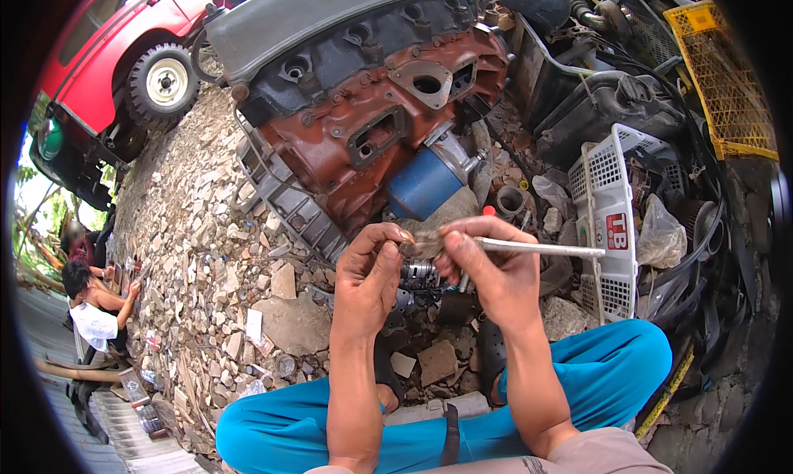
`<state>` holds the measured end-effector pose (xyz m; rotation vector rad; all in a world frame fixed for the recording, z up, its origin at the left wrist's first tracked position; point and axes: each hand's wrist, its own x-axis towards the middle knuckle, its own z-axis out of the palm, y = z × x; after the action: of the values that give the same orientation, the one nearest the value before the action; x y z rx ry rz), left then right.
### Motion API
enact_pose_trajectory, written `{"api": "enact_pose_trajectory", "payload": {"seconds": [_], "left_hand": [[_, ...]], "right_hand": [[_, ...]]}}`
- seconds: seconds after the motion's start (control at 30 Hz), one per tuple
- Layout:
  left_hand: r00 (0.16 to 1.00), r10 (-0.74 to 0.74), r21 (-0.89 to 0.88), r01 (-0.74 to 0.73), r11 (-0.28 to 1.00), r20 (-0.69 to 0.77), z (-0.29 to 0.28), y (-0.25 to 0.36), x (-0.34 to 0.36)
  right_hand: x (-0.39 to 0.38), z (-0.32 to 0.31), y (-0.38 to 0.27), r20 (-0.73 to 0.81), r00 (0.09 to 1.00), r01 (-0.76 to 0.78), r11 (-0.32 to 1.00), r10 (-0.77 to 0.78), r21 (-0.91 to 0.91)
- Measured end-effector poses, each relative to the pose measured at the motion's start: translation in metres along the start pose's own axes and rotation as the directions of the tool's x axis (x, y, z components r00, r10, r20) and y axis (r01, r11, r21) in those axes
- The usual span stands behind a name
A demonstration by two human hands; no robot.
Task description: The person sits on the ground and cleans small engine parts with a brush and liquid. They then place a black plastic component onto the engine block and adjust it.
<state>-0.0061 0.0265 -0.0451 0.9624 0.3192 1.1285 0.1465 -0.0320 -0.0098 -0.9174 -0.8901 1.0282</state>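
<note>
My left hand (368,280) pinches a small metal piece (410,246), its detail hard to make out. My right hand (487,271) is closed on a long silver rod-like tool (553,248) that points right; its inner end meets the small piece between my fingertips. Just beyond my hands sit a blue cylindrical canister (425,185) on a rust-red engine block (347,160), with a grey-black top section. Partly hidden beneath my hands are metal parts (421,276) on the rubble.
A white plastic crate (615,292), yellow crate (719,77), black tank (611,110) and hoses crowd the right. Broken-stone ground (206,251) spreads left toward a red vehicle (107,69) and two people (99,317) crouching. My blue-clad legs (603,358) are folded below.
</note>
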Motion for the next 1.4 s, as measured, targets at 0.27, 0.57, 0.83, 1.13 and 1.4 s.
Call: {"api": "enact_pose_trajectory", "payload": {"seconds": [0.27, 0.57, 0.83, 1.13, 1.4], "left_hand": [[1.000, -0.008, -0.051, 0.006, 0.999, -0.025, -0.003, -0.004, 0.002], [1.000, -0.005, -0.091, 0.004, 0.996, -0.009, -0.010, -0.003, 0.003], [1.000, 0.013, -0.104, -0.012, 0.994, 0.005, -0.008, 0.000, 0.002], [0.999, 0.043, -0.087, -0.044, 0.995, -0.021, -0.008, -0.001, 0.003], [0.996, 0.080, -0.045, -0.083, 0.996, -0.050, -0.010, -0.003, 0.002]], "right_hand": [[-0.001, 0.003, 0.006, -0.012, 1.000, -0.006, 1.000, 0.005, -0.003], [0.004, -0.002, 0.012, -0.001, 1.000, 0.024, 0.998, -0.024, -0.058], [0.003, 0.001, 0.013, 0.000, 1.000, 0.030, 0.997, -0.030, -0.070], [0.004, 0.001, 0.016, -0.031, 0.997, 0.059, 0.987, -0.064, -0.149], [0.003, 0.004, 0.016, -0.075, 0.996, 0.041, 0.994, -0.049, -0.101]]}}
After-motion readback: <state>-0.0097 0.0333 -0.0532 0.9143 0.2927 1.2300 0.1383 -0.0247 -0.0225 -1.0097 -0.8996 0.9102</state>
